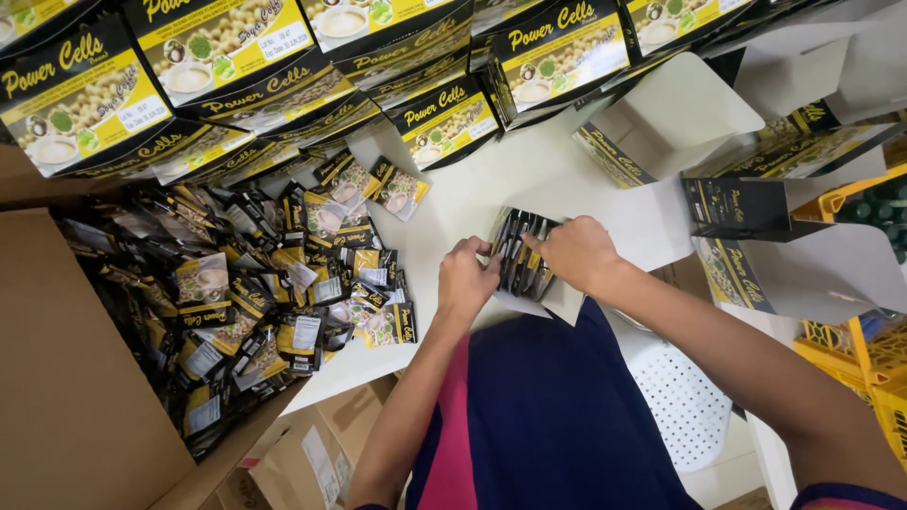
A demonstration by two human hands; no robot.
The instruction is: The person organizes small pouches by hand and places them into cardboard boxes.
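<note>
Finished black-and-yellow boxes (227, 42) already stand stacked along the far edge of the white desk (463, 194), while a large heap of loose sachets (255, 283) remains in the cardboard carton (66, 397), so much looks left to pack. The bundle of sachets (521, 250) stands upright between both hands: the left hand (466, 279) grip presses its near side, the right hand (578, 253) grip closes over its top, beside an open box (756, 208).

Packing workroom: stacked black-and-yellow printed cardboard cartons (217, 47) along top of frame, heap of small black-and-yellow foil sachets (255, 283) at left, unfolded carton blanks (756, 208) at right.
</note>
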